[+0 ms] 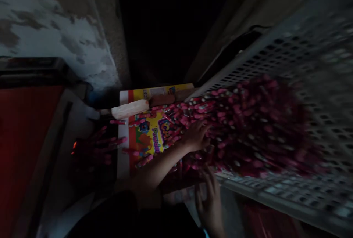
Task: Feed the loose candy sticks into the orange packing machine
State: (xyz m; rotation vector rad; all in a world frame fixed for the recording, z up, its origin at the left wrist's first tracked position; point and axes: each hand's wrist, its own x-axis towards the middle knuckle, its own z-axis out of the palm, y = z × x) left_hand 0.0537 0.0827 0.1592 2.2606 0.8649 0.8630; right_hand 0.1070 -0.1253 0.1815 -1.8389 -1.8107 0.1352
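My left hand [196, 136] reaches across from the lower left and rests on a heap of small pink and red tubes [242, 131]. Its fingers look spread and slightly bent over the heap, with nothing visibly gripped. Nearer to me, my right hand [209, 195] is raised beside the front edge of the heap, fingers apart and holding nothing I can see. The tubes spread out of a pale perforated plastic crate [275, 190] onto a yellow, printed cardboard surface [156, 135]. Dim light and blur hide the tubes' details.
A white and brown rod-like piece [131, 109] lies along the cardboard's far side. Several tubes [107, 144] lie past its left edge, near a machine with a red top [24, 135] and a small orange glow [74, 147]. A peeling wall [55, 28] rises behind.
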